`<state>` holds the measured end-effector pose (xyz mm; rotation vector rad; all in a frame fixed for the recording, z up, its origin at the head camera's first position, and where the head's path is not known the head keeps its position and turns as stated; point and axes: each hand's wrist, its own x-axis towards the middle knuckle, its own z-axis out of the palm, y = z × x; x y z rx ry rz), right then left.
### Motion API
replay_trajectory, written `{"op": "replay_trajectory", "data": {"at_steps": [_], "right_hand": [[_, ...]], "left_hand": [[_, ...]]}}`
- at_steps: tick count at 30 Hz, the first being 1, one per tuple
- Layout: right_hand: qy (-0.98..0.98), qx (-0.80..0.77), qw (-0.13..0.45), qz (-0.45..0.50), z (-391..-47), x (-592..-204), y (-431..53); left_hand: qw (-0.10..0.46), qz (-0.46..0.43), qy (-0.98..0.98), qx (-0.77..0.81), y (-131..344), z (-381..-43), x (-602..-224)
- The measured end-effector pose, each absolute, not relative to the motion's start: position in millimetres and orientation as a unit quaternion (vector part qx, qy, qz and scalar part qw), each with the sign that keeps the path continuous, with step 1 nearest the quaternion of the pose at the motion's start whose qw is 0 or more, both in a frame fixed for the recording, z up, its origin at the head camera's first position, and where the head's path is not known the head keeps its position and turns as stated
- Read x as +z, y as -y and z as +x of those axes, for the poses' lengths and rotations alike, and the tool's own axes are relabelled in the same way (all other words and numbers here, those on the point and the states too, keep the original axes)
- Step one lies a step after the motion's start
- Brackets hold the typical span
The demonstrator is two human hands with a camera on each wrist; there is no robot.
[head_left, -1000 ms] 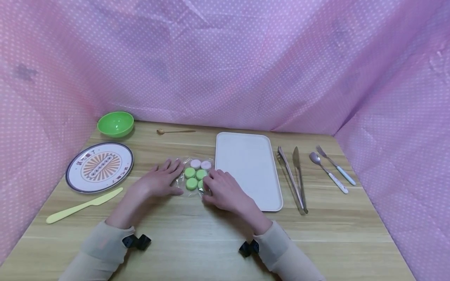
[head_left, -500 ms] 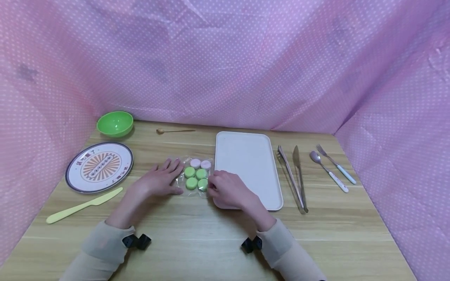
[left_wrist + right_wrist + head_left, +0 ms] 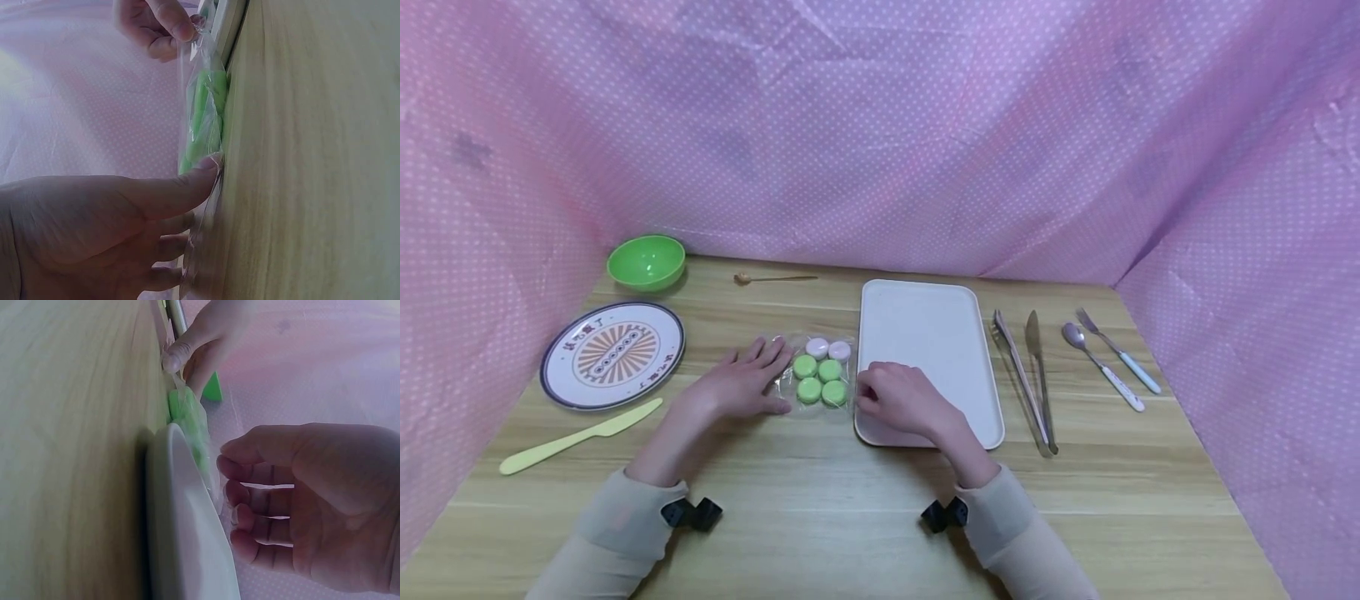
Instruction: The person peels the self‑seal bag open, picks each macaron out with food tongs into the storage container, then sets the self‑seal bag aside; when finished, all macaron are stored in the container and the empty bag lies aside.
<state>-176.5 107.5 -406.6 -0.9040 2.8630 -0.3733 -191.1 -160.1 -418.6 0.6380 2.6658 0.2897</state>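
Note:
A clear plastic bag (image 3: 786, 388) lies flat on the wooden table, holding several round green macarons (image 3: 805, 367) and two pale pink ones (image 3: 817, 348). My left hand (image 3: 741, 387) rests with spread, straight fingers on the bag's left edge; in the left wrist view its thumb (image 3: 194, 184) presses the plastic. With curled fingers and thumb, my right hand (image 3: 902, 404) pinches the bag's right edge above the left rim of a white tray (image 3: 925, 325). In the right wrist view the plastic runs toward the right hand's fingertips (image 3: 234, 465).
A patterned plate (image 3: 662, 321), a yellow knife (image 3: 580, 437) and a green bowl (image 3: 647, 262) stand at left. A thin golden spoon (image 3: 775, 278) lies at the back. Right of the tray are tongs (image 3: 1021, 379), a metal knife (image 3: 1040, 375), a spoon (image 3: 1101, 367) and a fork (image 3: 1117, 350).
My right hand has moved right, from over the macarons to the tray's left side, uncovering the lower right green macaron. Its fingers are more curled. My left hand has stayed in place.

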Motion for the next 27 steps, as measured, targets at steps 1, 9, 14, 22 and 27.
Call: {"op": "replay_trajectory", "data": {"at_steps": [1, 9, 14, 22, 27], "right_hand": [[-0.945, -0.123, 0.058, -0.298, -176.8, -406.2, -108.0], [-0.944, -0.151, 0.058, -0.289, -184.6, -407.8, -96.3], [-0.943, -0.147, 0.046, -0.294, -189.8, -411.9, -90.1], [-0.947, -0.147, 0.051, -0.281, -192.3, -415.0, -94.2], [-0.948, -0.144, 0.059, -0.276, -193.3, -415.7, -98.3]], "left_hand": [[0.192, 0.227, -0.949, 0.104, 159.9, -191.1, -418.3], [0.185, 0.227, -0.951, 0.102, 160.3, -191.1, -419.5], [0.185, 0.229, -0.95, 0.103, 158.4, -190.5, -419.0], [0.18, 0.229, -0.952, 0.098, 159.2, -191.4, -420.4], [0.181, 0.229, -0.951, 0.101, 159.3, -191.0, -420.2]]}}
